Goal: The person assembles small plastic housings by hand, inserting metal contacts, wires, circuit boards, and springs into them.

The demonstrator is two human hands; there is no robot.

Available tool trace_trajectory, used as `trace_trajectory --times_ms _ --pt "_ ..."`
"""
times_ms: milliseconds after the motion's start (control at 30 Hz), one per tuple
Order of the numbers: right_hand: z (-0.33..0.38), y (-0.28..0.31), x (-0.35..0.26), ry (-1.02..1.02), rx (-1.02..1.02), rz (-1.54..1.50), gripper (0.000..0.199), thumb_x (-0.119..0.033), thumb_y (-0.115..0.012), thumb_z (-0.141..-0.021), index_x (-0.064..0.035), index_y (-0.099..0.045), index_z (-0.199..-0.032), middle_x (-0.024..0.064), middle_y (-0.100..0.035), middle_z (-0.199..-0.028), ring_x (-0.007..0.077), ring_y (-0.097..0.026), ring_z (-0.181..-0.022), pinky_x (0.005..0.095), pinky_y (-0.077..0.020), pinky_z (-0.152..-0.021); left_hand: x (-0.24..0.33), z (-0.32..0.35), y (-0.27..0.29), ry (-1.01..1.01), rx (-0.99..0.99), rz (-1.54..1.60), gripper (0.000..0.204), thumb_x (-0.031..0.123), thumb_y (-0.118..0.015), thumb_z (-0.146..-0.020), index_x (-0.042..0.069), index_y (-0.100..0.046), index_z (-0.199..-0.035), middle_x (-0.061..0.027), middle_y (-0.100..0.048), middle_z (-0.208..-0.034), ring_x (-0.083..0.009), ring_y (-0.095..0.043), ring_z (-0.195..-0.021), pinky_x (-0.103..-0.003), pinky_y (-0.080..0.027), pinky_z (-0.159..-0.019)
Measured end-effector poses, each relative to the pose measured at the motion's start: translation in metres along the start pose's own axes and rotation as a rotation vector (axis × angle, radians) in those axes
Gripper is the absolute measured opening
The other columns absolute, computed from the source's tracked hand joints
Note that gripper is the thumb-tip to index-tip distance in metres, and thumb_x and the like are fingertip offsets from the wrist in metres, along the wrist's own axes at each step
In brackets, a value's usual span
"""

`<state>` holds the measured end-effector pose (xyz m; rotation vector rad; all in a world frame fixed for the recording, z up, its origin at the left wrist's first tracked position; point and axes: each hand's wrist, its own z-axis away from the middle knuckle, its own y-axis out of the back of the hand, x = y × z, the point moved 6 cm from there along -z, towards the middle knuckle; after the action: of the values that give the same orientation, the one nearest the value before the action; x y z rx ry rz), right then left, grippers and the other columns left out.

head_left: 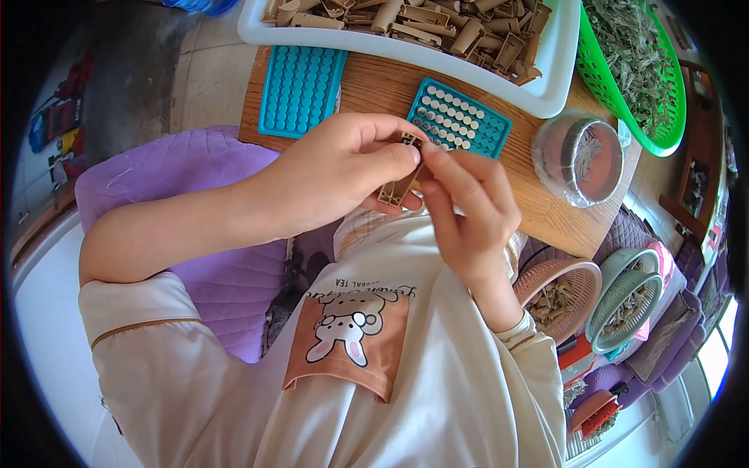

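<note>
My left hand (355,156) is closed round a small brown plastic casing (396,186), held tilted above the near edge of the table. Molded ribs and little posts show along the casing's inner side. My right hand (472,195) meets it at the upper end, thumb and index finger pinched against the casing near my left thumb. Whether a smaller part sits between those right fingertips is hidden. Just beyond my hands lies a teal tray (488,132) with rows of round, pale, silvery discs in part of its pockets.
A second teal tray (303,90) lies left on the wooden table (562,222). Behind stands a white bin (558,78) of brown casings. To the right are a clear plastic-lined tub (546,156), a green basket (663,140), and lower down pink (589,292) and pale-green baskets (597,335).
</note>
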<state>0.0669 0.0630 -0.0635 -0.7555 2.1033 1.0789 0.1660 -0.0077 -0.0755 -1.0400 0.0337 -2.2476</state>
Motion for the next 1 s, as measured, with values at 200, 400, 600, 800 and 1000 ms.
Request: trace_trajectory --times_ms 200,400,600,800,1000 --pt "0.001 0.013 0.084 -0.247 0.041 0.172 0.021 -0.001 -0.062 -0.065 -0.0045 -0.060 -0.086 0.0088 -0.056 -0.083 0.0223 -0.055 -0.070 0.0289 -0.0457 -0.059 0.011 0.003 -0.002 -0.055 -0.037 -0.042 0.023 0.012 -0.038 -0.085 0.001 -0.046 -0.104 -0.0070 -0.055 -0.090 -0.0100 -0.056 -0.072 -0.023 -0.046 -0.066" --pt "0.009 -0.001 0.116 -0.099 -0.142 0.507 0.011 -0.004 -0.059 -0.069 -0.0053 -0.060 -0.081 0.0081 -0.054 -0.080 0.0252 -0.054 -0.070 0.0336 -0.0452 -0.059 0.004 0.003 -0.008 0.008 -0.099 0.001 0.022 0.012 -0.036 -0.086 0.002 -0.046 -0.103 -0.0079 -0.055 -0.090 -0.0092 -0.055 -0.073 -0.023 -0.046 -0.066" --pt "0.006 -0.001 0.114 -0.229 -0.181 0.439 0.009 -0.002 -0.058 -0.069 -0.0038 -0.055 -0.077 0.0082 -0.053 -0.079 0.0243 -0.054 -0.067 0.0329 -0.0439 -0.056 0.003 0.004 -0.009 0.015 -0.130 0.008 0.024 0.013 -0.037 -0.086 0.001 -0.044 -0.106 -0.0088 -0.055 -0.092 -0.0093 -0.054 -0.075 -0.023 -0.046 -0.066" --pt "0.005 0.015 0.044 -0.279 0.130 -0.008 0.013 0.004 -0.059 -0.066 -0.0034 -0.054 -0.076 0.0076 -0.051 -0.076 0.0172 -0.050 -0.061 0.0262 -0.0415 -0.053 0.002 0.005 -0.009 -0.049 -0.107 -0.013 0.026 0.013 -0.039 -0.087 0.000 -0.042 -0.110 -0.0084 -0.054 -0.094 -0.0091 -0.053 -0.076 -0.022 -0.045 -0.067" --pt "0.009 0.005 0.000 -0.123 0.211 -0.110 0.019 0.007 -0.063 -0.063 -0.0022 -0.055 -0.077 0.0093 -0.050 -0.078 0.0171 -0.050 -0.062 0.0242 -0.0408 -0.053 0.001 0.004 -0.008 -0.097 -0.070 -0.119 0.027 0.009 -0.041 -0.087 -0.002 -0.041 -0.111 -0.0062 -0.053 -0.088 -0.0078 -0.050 -0.075 -0.022 -0.044 -0.066"
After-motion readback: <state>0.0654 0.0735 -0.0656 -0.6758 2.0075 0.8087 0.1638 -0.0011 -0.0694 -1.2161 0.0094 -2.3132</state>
